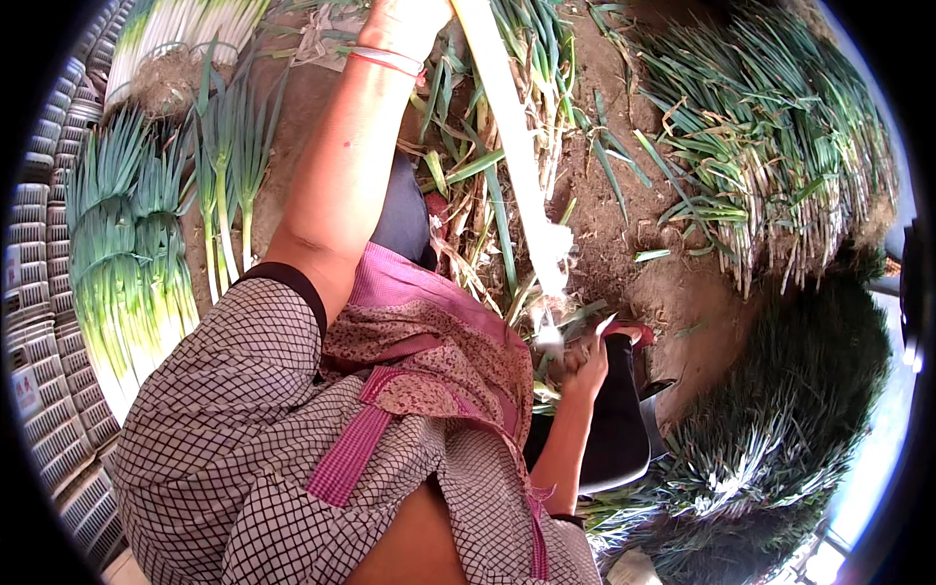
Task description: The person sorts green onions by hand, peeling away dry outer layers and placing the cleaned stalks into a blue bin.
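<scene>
My left hand is at the top edge, partly cut off, with a red and a pale band at the wrist. It grips a long green onion, whose bright white stalk slants down to the right. The onion's root end has whitish roots and looks overexposed. Just below the roots is my right hand, fingers curled closed. A pale pointed tip shows above those fingers; what it belongs to is unclear. Under the stalk, loose green onions and dry leaves lie on the dirt floor.
Trimmed green onions lie bundled at the left, beside stacked grey plastic crates. More clean white stalks are at the upper left. Untrimmed onions are heaped at the upper right, and a dark green pile fills the lower right.
</scene>
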The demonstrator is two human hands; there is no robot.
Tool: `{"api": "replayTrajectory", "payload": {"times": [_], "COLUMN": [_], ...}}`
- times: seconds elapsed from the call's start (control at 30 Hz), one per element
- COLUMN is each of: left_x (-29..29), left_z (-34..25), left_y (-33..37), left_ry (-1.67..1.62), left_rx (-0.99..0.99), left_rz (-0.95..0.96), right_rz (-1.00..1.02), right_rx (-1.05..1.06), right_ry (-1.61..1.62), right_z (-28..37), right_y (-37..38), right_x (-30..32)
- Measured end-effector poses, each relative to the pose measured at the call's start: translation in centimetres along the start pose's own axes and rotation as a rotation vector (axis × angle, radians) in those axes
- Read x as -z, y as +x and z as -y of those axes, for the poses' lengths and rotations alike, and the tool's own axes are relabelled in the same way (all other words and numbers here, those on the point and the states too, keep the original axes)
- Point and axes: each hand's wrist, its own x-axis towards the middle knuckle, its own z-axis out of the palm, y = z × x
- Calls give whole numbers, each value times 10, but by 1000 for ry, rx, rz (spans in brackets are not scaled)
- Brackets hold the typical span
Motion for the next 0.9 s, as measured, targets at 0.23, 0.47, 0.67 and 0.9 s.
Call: {"api": "replayTrajectory", "payload": {"times": [0.23,0.47,0.67,0.9], "left_x": [10,15,11,29], "left_z": [41,89,96,64], "left_y": [-13,8,-12,-8], "left_ry": [-169,181,363,489], "left_rx": [116,-78,196,57], "left_rz": [4,-601,-616,-446], "right_rz": [419,372,380,483], "right_rx": [707,992,1357,828], "right_ry": [-758,-908,-1167,-1868], "right_z": [67,47,52,20], "right_y": [-46,-89,-77,-91], "right_x": [-126,-167,-199,-51]}}
